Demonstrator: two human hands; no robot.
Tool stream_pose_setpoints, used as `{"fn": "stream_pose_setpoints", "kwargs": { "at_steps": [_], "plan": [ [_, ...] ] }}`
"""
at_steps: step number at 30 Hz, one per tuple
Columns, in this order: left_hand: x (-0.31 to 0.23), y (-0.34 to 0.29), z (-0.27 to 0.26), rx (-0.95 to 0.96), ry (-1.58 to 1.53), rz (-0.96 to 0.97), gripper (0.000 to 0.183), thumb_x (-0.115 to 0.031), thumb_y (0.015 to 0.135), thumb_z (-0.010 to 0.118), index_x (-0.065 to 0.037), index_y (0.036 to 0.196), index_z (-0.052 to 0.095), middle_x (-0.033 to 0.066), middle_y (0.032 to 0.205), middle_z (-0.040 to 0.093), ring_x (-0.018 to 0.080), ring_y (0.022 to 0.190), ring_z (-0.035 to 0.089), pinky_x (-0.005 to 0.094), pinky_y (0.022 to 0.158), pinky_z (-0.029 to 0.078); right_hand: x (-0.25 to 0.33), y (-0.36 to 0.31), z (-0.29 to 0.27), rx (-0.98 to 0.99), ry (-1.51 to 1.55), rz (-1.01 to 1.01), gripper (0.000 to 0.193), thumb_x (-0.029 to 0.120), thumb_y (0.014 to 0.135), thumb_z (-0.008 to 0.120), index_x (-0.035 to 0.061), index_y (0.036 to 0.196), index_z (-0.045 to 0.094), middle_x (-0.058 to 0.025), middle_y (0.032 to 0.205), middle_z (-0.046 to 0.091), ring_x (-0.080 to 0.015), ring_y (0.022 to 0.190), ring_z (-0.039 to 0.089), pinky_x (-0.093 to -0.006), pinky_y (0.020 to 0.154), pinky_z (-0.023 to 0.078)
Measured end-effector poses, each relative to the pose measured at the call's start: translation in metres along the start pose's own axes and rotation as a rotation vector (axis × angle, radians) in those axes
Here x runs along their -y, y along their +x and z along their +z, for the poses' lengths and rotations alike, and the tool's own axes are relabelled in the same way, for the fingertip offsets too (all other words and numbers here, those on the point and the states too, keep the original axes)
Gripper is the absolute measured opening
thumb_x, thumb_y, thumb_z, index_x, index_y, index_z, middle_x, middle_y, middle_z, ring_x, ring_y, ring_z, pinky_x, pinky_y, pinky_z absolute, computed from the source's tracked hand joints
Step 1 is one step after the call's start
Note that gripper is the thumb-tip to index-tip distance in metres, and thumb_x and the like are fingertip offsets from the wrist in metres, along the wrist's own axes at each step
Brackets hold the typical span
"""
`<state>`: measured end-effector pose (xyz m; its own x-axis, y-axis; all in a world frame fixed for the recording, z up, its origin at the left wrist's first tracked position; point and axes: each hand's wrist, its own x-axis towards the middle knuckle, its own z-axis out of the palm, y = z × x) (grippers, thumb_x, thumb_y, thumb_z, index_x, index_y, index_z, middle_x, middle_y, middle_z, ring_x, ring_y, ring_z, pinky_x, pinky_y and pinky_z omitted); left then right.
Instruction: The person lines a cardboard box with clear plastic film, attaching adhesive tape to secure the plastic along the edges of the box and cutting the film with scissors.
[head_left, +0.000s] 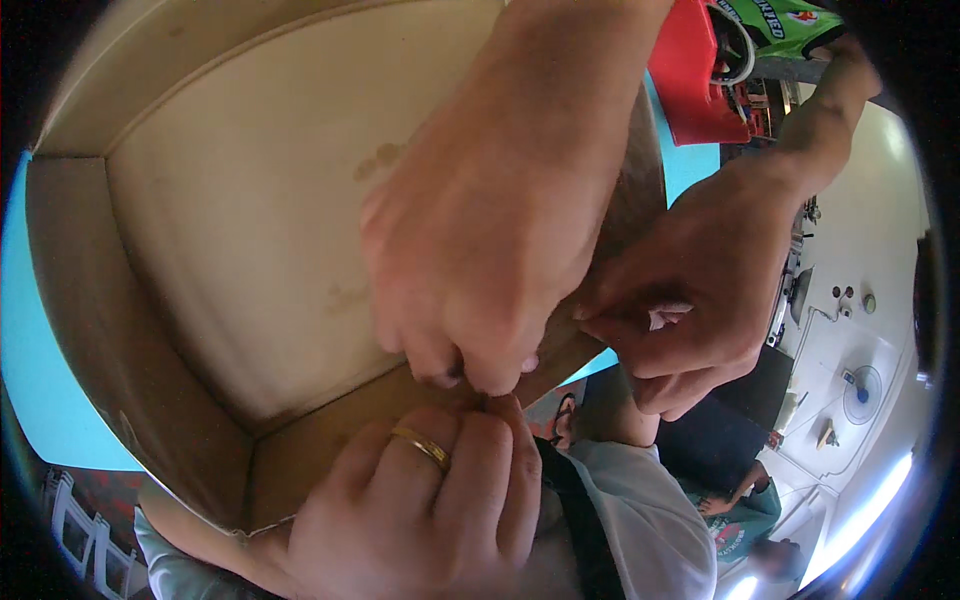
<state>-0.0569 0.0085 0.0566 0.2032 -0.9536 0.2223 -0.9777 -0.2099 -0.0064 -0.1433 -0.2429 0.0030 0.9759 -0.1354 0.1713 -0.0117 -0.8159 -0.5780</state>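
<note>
Brown box [185, 355] on blue tabletop [50, 410]. Ringed hand [425, 490] and upper hand [480, 230] meet at its wall, third hand [695, 285] beside — fingers bunched; grip hidden, cannot tell. Step: probably fingertip edge work; next calls for steady bracing.

A fan [862, 396] and a lamp [872, 513] to our right
We see a person [745, 515] in dark green near them, and a white frame [96, 545] at lower left.

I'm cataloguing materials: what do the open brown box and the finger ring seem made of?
Open brown box: probably cardboard, matte, given its creased corners and blotches. Finger ring: apparently polished metal, given its gold sheen; solid or plated unclear.
</note>
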Motion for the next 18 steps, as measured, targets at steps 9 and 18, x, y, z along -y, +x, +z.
{"fn": "stream_pose_setpoints", "kwargs": {
  "at_steps": [9,18],
  "plan": [
    [0.007,-0.007,0.007,-0.157,-0.191,-0.089,0.011,-0.02,0.07,0.068,-0.016,0.08,0.067,-0.0036,0.067,0.057,0.0159,0.06,0.06,0.057,0.08,0.036,0.002,0.005,0.003,0.023,0.008,0.001,0.023,0.037,0.063,0.084,0.0186,0.074,0.076,-0.0068,0.107,0.051,-0.0263,0.103,0.051,-0.0405,0.09,0.044],
    [0.009,-0.007,0.009,-0.194,-0.281,-0.086,0.01,-0.018,0.072,0.067,-0.015,0.079,0.061,-0.0019,0.068,0.06,0.0176,0.059,0.061,0.0533,0.076,0.039,0.01,-0.004,0.0,-0.021,-0.003,-0.001,0.023,0.036,0.063,0.085,0.0183,0.074,0.075,-0.007,0.107,0.051,-0.0263,0.103,0.052,-0.0405,0.09,0.044]
  ]
}}
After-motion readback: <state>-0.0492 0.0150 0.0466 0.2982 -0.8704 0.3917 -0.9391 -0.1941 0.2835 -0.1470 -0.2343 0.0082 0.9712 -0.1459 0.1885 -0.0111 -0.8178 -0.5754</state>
